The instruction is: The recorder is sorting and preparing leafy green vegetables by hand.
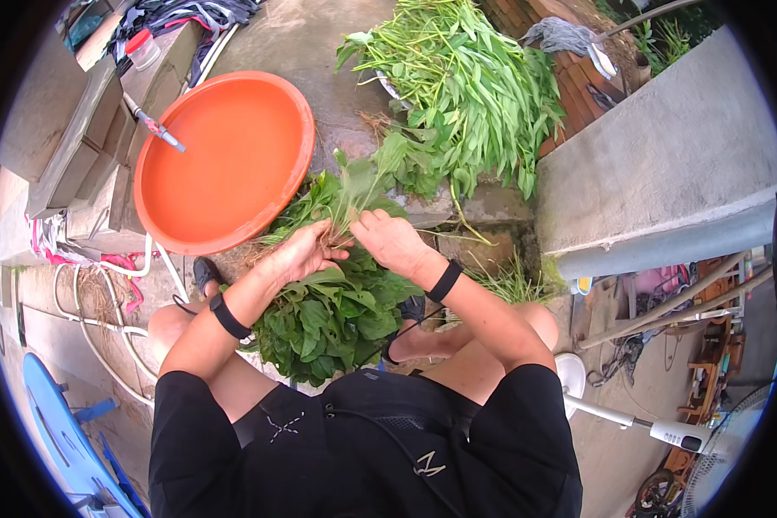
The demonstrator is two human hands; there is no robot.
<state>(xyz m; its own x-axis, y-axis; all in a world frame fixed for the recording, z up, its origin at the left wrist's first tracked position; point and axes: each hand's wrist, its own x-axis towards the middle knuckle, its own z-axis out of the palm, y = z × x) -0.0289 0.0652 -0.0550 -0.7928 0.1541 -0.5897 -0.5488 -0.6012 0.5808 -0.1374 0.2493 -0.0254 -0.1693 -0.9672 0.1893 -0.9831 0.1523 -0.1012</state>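
Note:
My left hand (309,251) holds the rooted base of a broad-leaved green plant (357,188), its thin brown roots lying across the half-curled fingers. Close by on the right, my right hand (388,241) pinches the pale stems of the same plant, whose leaves point away from me and look blurred. Below both hands, between my knees, lies a heap of dark broad-leaved greens (330,317). Beyond the left hand stands a round orange plastic basin (226,162), with water apparently in it. More stems with roots lie along the basin's near right edge, partly hidden by my hands.
A hose with a grey nozzle (162,133) reaches over the basin's left rim. Long-leaved greens (472,97) overflow a bowl at the far side. On the right rises a concrete block (660,149); a white pedestal fan (673,432) and a blue plastic stool (71,434) flank me.

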